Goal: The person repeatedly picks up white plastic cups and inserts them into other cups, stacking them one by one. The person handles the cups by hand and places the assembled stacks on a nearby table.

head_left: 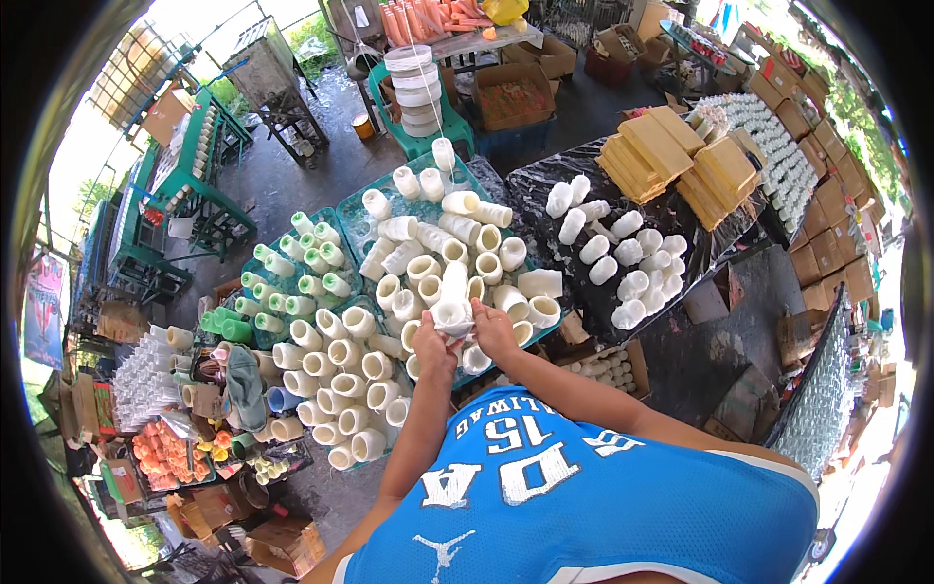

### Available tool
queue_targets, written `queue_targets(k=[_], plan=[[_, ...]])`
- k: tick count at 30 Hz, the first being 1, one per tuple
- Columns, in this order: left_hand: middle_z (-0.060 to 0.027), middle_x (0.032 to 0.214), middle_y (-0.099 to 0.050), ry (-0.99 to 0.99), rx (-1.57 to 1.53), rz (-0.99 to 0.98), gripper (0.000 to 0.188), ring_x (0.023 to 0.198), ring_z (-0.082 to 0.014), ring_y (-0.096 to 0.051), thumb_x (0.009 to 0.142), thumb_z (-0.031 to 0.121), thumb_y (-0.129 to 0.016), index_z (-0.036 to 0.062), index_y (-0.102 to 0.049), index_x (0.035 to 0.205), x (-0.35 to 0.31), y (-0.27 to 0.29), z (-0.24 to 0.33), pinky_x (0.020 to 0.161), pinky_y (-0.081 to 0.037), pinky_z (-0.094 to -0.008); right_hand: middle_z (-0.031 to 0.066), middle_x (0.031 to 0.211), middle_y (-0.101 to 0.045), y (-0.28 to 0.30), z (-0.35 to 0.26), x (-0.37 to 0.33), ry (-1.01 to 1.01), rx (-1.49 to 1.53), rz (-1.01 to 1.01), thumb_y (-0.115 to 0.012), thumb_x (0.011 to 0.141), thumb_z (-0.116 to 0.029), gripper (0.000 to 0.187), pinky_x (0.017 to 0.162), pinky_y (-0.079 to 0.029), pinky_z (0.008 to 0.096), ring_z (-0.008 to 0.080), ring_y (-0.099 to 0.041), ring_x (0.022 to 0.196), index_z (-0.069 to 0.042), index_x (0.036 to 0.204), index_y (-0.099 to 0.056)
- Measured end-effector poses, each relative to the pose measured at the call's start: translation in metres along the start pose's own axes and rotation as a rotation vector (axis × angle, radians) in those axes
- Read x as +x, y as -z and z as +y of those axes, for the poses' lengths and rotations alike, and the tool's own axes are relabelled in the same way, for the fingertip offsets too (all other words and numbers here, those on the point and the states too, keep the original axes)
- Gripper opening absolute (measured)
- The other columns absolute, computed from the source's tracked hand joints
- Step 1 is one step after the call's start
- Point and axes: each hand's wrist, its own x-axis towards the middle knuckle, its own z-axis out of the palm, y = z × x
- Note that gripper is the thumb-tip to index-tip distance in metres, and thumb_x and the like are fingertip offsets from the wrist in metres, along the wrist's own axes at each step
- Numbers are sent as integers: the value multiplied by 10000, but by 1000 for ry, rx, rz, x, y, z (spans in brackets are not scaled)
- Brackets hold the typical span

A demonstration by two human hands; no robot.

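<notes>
Between my two hands is a white pillar candle [452,313], its round end turned up toward me. My left hand [434,344] has its fingers closed on the near left side. On the other side my right hand [494,328] grips the edge of the same candle. Part of its lower side is hidden by my fingers. Just beyond lie many hollow cream wax cylinders [422,268], some upright and some tipped over, on a green table [362,202]. More wide hollow cylinders [333,401] crowd the left side of my hands.
To the right, a black-covered table [533,173] carries wrapped white candles [632,285] and yellow wax-like slabs [647,154]. Green-tipped candles [311,255] stand at left. White round tubs [413,90] are stacked on a green chair [397,136] beyond. Cardboard boxes [832,209] line the far right.
</notes>
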Motion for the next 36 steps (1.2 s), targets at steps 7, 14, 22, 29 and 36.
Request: queue_targets(k=[7, 14, 22, 29, 36], plan=[[-106, 1237, -732, -101, -83, -28, 429, 1050, -307, -749, 1136, 428, -437, 85, -622, 1315, 2, -4, -1, 763, -656, -519, 214, 836, -745, -3, -40, -11, 176, 28, 159, -546, 1114, -369, 457, 714, -536, 399, 261, -691, 730, 27, 1068, -768], [-111, 1200, -731, -146, -80, -90, 445, 1016, -293, -760, 1126, 458, -473, 78, -609, 1314, -10, -7, 0, 728, -688, -455, 235, 747, -680, 2, -55, -14, 239, -18, 210, -577, 1100, -346, 445, 650, -500, 432, 289, -613, 626, 36, 948, -748], [-76, 1168, -732, -261, -1, -1, 367, 977, -230, -757, 1136, 388, -494, 73, -637, 1258, -24, -21, -6, 688, -684, -412, 87, 689, -645, 2, -43, -6, 210, -75, 212, -595, 1110, -345, 422, 611, -464, 356, 121, -502, 643, 23, 984, -756], [-64, 1133, -738, -288, 64, 17, 370, 964, -196, -748, 1126, 389, -531, 64, -664, 1245, -27, -25, -5, 694, -673, -393, 50, 716, -666, 8, -51, -10, 70, 66, 123, -550, 1120, -421, 505, 620, -457, 343, 121, -532, 651, 20, 991, -761], [-50, 1145, -737, -317, 82, -16, 390, 1001, -206, -731, 1104, 432, -574, 83, -651, 1260, -24, -30, -7, 706, -645, -385, 131, 1019, -745, 10, -64, -12, -121, 211, 33, -452, 1123, -544, 642, 811, -530, 374, 202, -658, 896, 34, 1206, -720]])
